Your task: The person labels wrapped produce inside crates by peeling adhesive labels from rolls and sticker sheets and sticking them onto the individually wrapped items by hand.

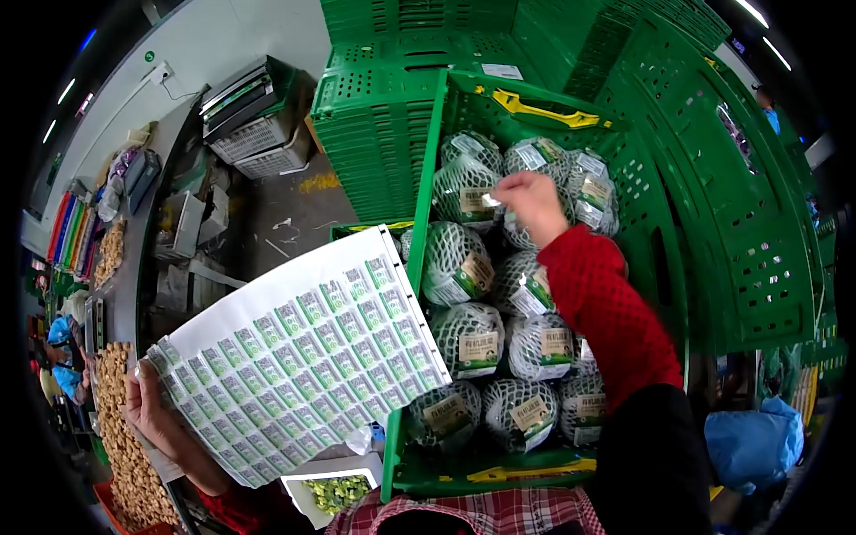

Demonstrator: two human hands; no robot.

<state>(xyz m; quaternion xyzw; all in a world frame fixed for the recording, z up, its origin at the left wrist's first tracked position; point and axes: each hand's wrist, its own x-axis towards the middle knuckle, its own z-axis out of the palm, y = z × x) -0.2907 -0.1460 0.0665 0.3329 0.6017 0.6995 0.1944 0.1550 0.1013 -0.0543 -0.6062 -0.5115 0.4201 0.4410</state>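
White sheet [308, 357] was gripped edge-on by left hand [153, 408], while right hand [535, 209] pinched, at a netted pack [460, 183], a sticker [489, 201] probably best pressed flat.

Strip lights [777, 53] shine near a pale wall [259, 34] and littered grey floor [305, 210].

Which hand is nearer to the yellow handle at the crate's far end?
Right. The right hand is above the netted packs, just short of the handle; the left hand is farther off, outside the crate, holding the label sheet.
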